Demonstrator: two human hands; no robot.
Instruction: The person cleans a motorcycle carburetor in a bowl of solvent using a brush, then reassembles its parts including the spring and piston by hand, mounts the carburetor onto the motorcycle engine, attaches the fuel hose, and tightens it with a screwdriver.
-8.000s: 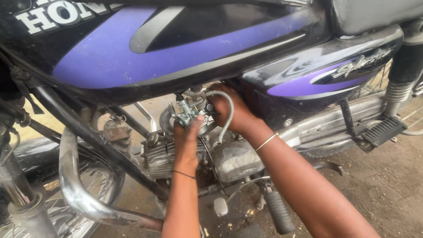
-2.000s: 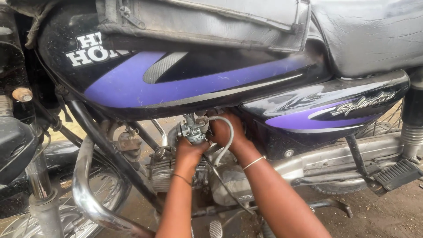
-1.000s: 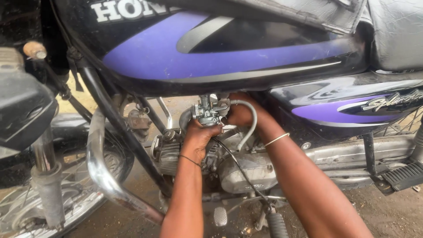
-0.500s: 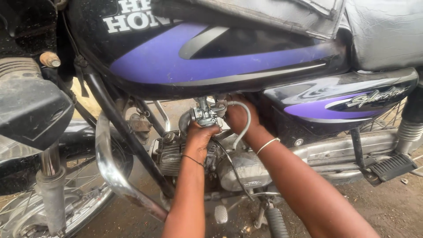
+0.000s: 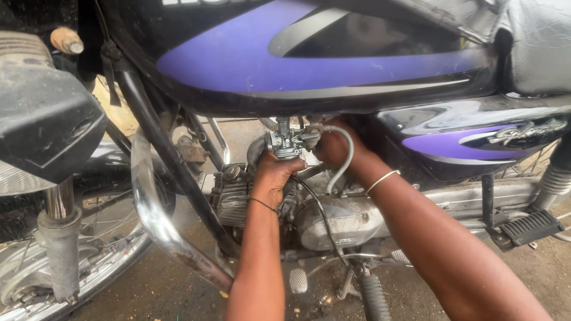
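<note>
From the head view we see our left hand (image 5: 275,173) reaching up under the tank (image 5: 309,56) of a motorcycle, its fingers curled tight around the lower body of the carburetor (image 5: 284,141). The carburetor sits just below the tank and above the engine (image 5: 333,217), between our two hands. Our right hand (image 5: 334,145) is beside it, closed on its rear side, where a grey hose (image 5: 344,159) loops down over the hand; how its fingers lie we cannot tell. A thin bangle (image 5: 382,179) rings the right wrist. A black cable (image 5: 318,208) runs down from the carburetor past the engine. A chrome crash bar (image 5: 156,217) curves at the left, a footpeg (image 5: 530,226) stands at the right
</note>
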